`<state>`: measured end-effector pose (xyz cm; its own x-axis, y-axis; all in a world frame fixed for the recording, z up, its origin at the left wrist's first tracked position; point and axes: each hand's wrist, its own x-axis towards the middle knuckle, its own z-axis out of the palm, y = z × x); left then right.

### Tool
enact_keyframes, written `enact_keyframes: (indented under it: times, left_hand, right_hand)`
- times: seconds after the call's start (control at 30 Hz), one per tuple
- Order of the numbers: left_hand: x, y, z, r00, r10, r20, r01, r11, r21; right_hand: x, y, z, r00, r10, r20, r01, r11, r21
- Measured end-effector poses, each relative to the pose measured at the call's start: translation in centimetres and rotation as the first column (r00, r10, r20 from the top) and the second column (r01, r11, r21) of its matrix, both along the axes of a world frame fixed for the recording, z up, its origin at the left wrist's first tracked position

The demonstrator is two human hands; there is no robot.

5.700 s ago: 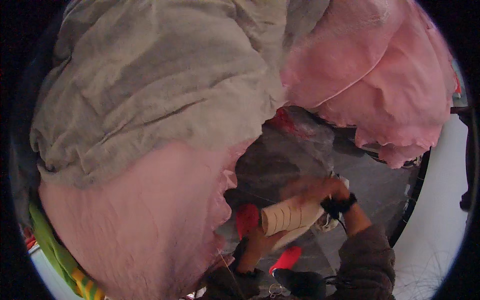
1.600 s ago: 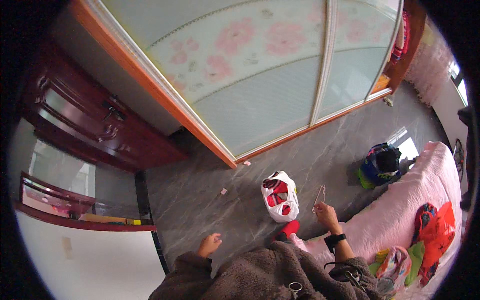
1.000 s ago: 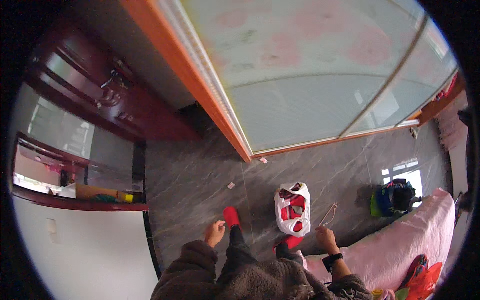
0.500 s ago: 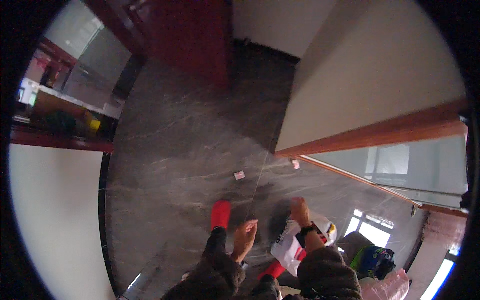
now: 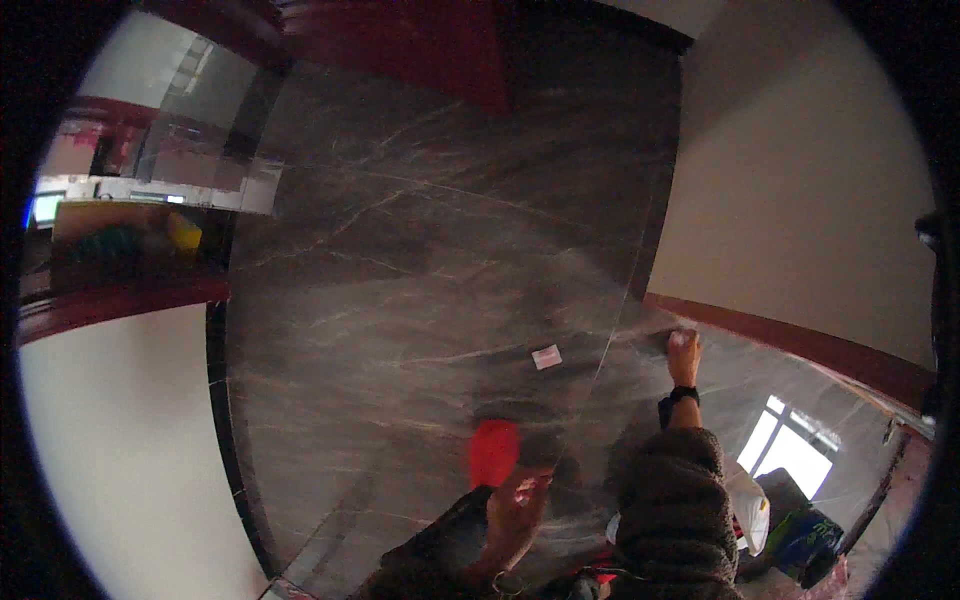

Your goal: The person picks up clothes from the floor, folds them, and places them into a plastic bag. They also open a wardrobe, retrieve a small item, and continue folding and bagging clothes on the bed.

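My right hand (image 5: pixel 684 350) is stretched out to the floor beside the foot of the wooden door frame. Its fingers close on a small pink-and-white packet (image 5: pixel 683 336), mostly covered by them. Nearer to me, my left hand (image 5: pixel 515 515) hovers beside a red sock or slipper (image 5: pixel 494 450) on my foot. Its fingers are curled around a small pale pinkish bit that I cannot make out. Another flat pink-and-white packet (image 5: pixel 546 357) lies on the grey marbled floor (image 5: pixel 430 330), between and beyond my hands.
On the right stands a pale wall (image 5: pixel 790 200) with a reddish wooden trim (image 5: pixel 790 345). A white bag (image 5: pixel 748 510) and a dark blue-green bag (image 5: pixel 808 545) sit near my right arm. At the left is a white wall (image 5: pixel 130 430) with a dark skirting.
My right hand has moved forward and right, from above the white bag down to the packet by the door frame. The left hand's fingers are more curled. The view has shifted.
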<state>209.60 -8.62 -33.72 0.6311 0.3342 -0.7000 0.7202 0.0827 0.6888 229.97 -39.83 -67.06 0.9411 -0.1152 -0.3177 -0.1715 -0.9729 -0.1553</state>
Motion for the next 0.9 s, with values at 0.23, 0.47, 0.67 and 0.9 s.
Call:
enact_keyframes:
  times: [0.23,0.47,0.67,0.9]
  left_hand:
    - [0.3,-1.4,0.8,0.995,0.070,0.076,-0.069,0.998,-0.014]
    - [-1.7,-2.1,0.7,0.961,0.089,0.261,-0.122,0.986,0.113]
    - [-3.1,-4.8,1.1,0.951,-0.142,0.274,-0.001,0.886,0.463]
    - [-9.1,-11.2,7.3,0.920,-0.185,0.346,0.271,0.938,-0.219]
  right_hand:
    - [-11.1,17.1,3.9,0.989,0.064,-0.137,0.058,0.676,0.735]
    - [-12.6,19.5,6.2,0.893,0.314,-0.324,-0.184,0.909,0.374]
    - [-19.5,12.7,19.6,0.969,0.237,-0.069,-0.128,0.723,0.679]
    - [-24.3,6.9,41.0,0.892,0.432,-0.135,-0.220,0.674,0.705]
